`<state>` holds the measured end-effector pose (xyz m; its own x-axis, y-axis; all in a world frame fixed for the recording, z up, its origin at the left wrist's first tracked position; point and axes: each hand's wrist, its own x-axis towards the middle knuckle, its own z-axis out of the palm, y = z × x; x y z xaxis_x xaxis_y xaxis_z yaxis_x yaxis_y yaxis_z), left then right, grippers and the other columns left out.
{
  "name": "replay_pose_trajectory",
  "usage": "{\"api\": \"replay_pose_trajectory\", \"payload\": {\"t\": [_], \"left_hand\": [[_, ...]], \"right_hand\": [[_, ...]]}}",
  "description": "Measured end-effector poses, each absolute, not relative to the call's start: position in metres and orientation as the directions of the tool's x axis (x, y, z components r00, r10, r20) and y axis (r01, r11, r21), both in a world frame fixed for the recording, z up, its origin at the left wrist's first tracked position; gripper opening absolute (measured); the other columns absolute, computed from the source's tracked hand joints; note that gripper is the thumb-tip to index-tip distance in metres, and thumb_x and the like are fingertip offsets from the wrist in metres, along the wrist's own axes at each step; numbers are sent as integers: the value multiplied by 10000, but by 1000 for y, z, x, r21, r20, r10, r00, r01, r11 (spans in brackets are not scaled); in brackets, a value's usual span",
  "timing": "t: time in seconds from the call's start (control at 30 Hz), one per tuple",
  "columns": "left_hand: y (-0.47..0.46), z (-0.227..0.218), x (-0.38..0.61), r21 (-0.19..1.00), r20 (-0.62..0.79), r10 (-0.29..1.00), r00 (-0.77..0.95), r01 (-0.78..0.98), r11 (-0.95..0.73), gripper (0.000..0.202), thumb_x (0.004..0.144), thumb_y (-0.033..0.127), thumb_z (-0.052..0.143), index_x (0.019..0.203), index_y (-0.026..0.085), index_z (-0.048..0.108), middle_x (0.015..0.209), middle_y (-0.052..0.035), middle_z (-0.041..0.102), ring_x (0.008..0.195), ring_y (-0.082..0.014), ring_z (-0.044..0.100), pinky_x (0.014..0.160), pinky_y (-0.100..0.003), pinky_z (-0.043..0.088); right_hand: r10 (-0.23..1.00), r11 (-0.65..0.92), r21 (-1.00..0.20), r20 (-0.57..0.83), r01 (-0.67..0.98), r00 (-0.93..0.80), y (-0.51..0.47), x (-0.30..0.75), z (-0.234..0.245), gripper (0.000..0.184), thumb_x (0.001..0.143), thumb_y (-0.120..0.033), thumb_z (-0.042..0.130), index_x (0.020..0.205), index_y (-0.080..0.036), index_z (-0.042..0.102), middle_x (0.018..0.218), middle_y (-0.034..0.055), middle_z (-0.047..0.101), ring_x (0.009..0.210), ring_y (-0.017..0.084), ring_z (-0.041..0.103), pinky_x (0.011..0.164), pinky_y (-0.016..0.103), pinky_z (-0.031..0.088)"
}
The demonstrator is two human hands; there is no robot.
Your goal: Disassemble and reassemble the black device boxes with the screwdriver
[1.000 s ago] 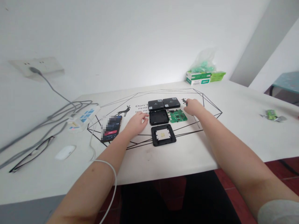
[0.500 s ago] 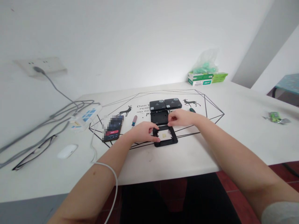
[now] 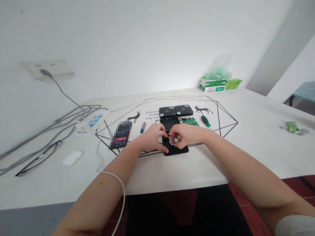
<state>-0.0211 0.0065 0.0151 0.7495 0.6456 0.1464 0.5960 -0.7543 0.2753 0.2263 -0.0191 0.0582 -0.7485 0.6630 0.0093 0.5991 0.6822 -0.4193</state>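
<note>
Metal plate [image 3: 175,139] gripped in right hand [image 3: 185,134] at frame centre, tilted over black cover [image 3: 175,150]; left hand [image 3: 154,137], part-open, touching cover's left edge, likely bracing it; green circuit board [image 3: 191,121] beyond, right of centre, seemingly placed to leave room.

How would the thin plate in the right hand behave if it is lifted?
The plate is probably stiff, since it is tilted in the right hand without visible sagging. It is likely light, as it looks thin.
</note>
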Motion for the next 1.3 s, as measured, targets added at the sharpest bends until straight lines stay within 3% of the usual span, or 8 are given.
{"api": "replay_pose_trajectory", "payload": {"t": [0.17, 0.27, 0.4, 0.53, 0.63, 0.97, 1.13, 1.3], "left_hand": [[8, 11, -22, 292, 58, 699, 712, 658, -694, 1066, 754, 740, 827, 1609, 212, 471, 1716, -188, 346, 1596, -412, 266, 1291, -572, 243], [10, 7, -22, 301, -19, 713, 700, 684, -664, 955, 936, 744, 611, 1641, 131, 413, 1745, -206, 287, 1641, -386, 185, 1322, -549, 174], [11, 3, -21, 287, 20, 726, 688, 691, -663, 833, 980, 677, 578, 1588, 112, 498, 1726, -205, 333, 1632, -382, 227, 1323, -542, 196], [11, 4, -20, 292, 59, 707, 705, 665, -687, 752, 968, 618, 628, 1513, 101, 587, 1633, -216, 487, 1595, -396, 303, 1304, -544, 257], [10, 5, -20, 297, 90, 687, 721, 639, -710, 689, 964, 591, 643, 1461, 114, 637, 1556, -200, 574, 1553, -390, 361, 1287, -535, 294], [9, 7, -20, 315, 147, 638, 756, 576, -755, 569, 943, 566, 690, 1339, 159, 718, 1417, -165, 660, 1426, -359, 461, 1229, -517, 362], [9, 5, -19, 319, 179, 652, 737, 583, -747, 524, 955, 564, 676, 1311, 182, 728, 1434, -168, 639, 1410, -357, 475, 1209, -536, 374], [14, 6, -15, 385, 359, 744, 564, 637, -668, 388, 954, 476, 656, 1191, 182, 748, 1346, -155, 675, 1309, -335, 560, 1163, -523, 421]], "right_hand": [[771, 501, -243, -311, 831, -556, -15, 258, 77, 254, 656, -220, 749, 900, -185, 689, 864, 33, 705, 716, 192, 604, 596, 286, 395], [772, 447, -168, -425, 879, -473, -13, 264, 74, 278, 651, -193, 745, 920, -178, 679, 898, 44, 711, 748, 203, 621, 594, 283, 384], [748, 442, -230, -439, 867, -498, -9, 263, 66, 321, 637, -174, 780, 942, -180, 682, 969, 48, 734, 812, 204, 657, 627, 264, 408], [828, 410, -218, -320, 886, -461, 2, 271, 65, 329, 742, -301, 808, 1037, -187, 715, 989, 58, 753, 822, 209, 666, 648, 269, 410], [891, 383, -135, -205, 914, -404, 13, 280, 63, 197, 812, -241, 749, 1001, -186, 755, 978, 75, 772, 825, 208, 669, 677, 275, 406], [843, 461, -204, -204, 864, -498, 25, 282, 45, 150, 788, -112, 638, 794, -187, 768, 807, 35, 758, 693, 172, 621, 648, 273, 411], [876, 477, -174, 20, 861, -481, 23, 292, 54, 157, 892, -131, 568, 920, -164, 719, 1057, 139, 751, 943, 251, 665, 829, 317, 471], [949, 316, -400, 132, 860, -287, 18, 298, 66, 133, 964, -166, 460, 927, -196, 584, 998, 131, 718, 891, 250, 638, 810, 353, 494]]}}
